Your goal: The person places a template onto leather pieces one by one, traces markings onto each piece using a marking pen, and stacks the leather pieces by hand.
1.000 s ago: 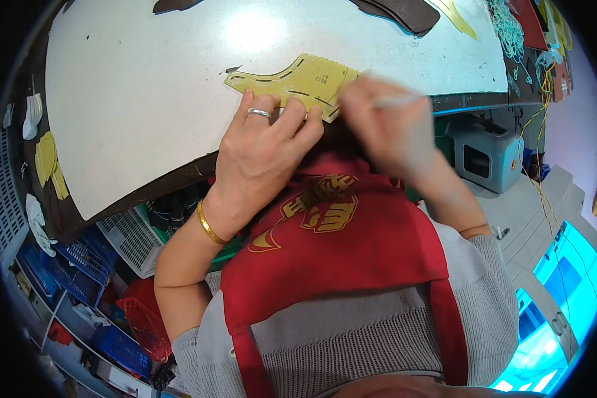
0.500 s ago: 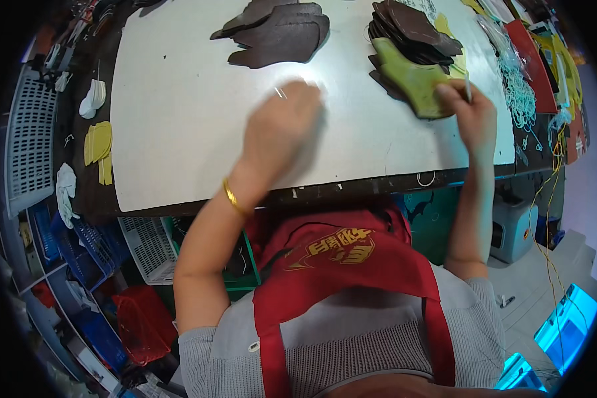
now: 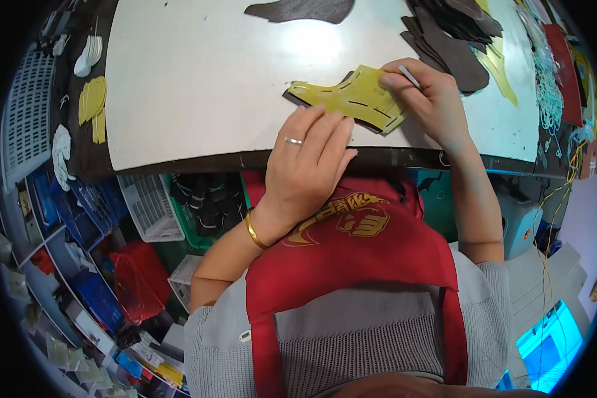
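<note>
A yellow-green flat template [image 3: 351, 98] with slots lies on the white table [image 3: 199, 79], over a dark leather piece [image 3: 294, 99] whose edge shows beneath it. My left hand [image 3: 308, 166], with a ring and a gold bangle, rests flat at the table's near edge, fingertips at the template's lower side. My right hand [image 3: 426, 99] holds a thin silver pen [image 3: 408, 77] at the template's right end.
A stack of dark cut leather pieces [image 3: 451, 46] lies to the right, another dark piece [image 3: 302, 9] at the far edge. Yellow and white insoles [image 3: 89, 99] lie on the left. Baskets and bins [image 3: 146, 205] stand under the table. I wear a red apron.
My right hand has brought the template and a dark piece from the stack at the right to the table's near edge. My left hand has come back to press beside it.
</note>
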{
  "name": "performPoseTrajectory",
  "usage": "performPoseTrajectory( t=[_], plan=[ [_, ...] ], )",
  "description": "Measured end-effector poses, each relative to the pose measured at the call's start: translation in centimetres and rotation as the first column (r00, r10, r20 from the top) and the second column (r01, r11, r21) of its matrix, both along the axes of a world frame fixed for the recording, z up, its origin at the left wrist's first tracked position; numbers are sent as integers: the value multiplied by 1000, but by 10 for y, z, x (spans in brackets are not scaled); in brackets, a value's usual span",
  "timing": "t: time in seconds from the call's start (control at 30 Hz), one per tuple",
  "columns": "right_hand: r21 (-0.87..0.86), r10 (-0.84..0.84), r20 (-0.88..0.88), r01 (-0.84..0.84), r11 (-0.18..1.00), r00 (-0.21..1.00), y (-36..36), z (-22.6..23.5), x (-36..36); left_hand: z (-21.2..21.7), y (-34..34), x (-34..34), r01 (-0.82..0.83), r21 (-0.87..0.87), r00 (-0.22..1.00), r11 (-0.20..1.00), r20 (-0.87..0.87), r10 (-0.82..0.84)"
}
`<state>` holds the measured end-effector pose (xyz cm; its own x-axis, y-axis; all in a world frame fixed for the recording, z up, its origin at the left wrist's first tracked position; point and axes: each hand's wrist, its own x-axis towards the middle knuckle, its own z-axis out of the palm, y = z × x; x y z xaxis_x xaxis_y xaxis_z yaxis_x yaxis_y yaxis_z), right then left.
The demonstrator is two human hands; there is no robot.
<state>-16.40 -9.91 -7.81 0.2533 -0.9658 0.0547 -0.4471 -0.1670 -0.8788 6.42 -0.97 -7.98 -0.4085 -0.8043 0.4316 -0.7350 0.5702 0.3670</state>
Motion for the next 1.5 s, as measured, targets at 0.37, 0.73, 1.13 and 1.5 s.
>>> performPoseTrajectory(
  t=[0.37, 0.73, 1.13, 1.5],
  plan=[
    [-156, 55, -375, -121, 980, 926, 6, -4, 16, -7, 8, 1, -46, 117, 999, 992, 5, 46],
    [43, 51, -327, -39, 998, 943, -3, 10, -8, 11, -27, 9, 96, 3, 949, 995, 301, -93],
    [-94, 40, -342, -77, 993, 939, -3, 2, -14, -2, -19, -2, 146, -93, 922, 985, 373, -101],
    [-492, -178, -528, -128, 861, 830, -4, 21, -5, -4, -5, -10, 27, -8, 975, 1000, 219, -24]
  ],
)
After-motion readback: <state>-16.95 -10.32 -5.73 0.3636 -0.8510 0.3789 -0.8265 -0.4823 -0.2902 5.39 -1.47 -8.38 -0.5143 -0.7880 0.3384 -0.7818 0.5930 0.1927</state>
